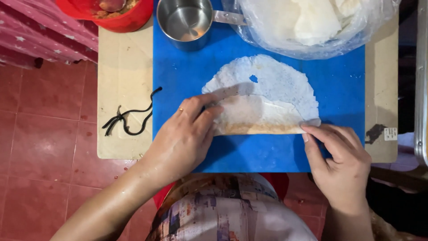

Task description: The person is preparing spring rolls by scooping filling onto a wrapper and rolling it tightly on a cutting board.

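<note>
While both hands, left (187, 129) and right (339, 156), pinched the folded wrapper (263, 102) on the blue board (178, 80), its thin, seemingly damp sheet could have torn if pulled unevenly.

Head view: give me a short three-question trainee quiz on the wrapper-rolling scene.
1. True or false: both hands touch the rice-paper wrapper.
2. Which lies left of the blue cutting mat? A) black cord B) knife C) spoon
3. What stands at the mat's top edge beside the plastic bag of wrappers?

Key:
1. True: left hand presses the folded left end, right hand pinches the right end.
2. A, the black cord.
3. A metal measuring cup.
</note>
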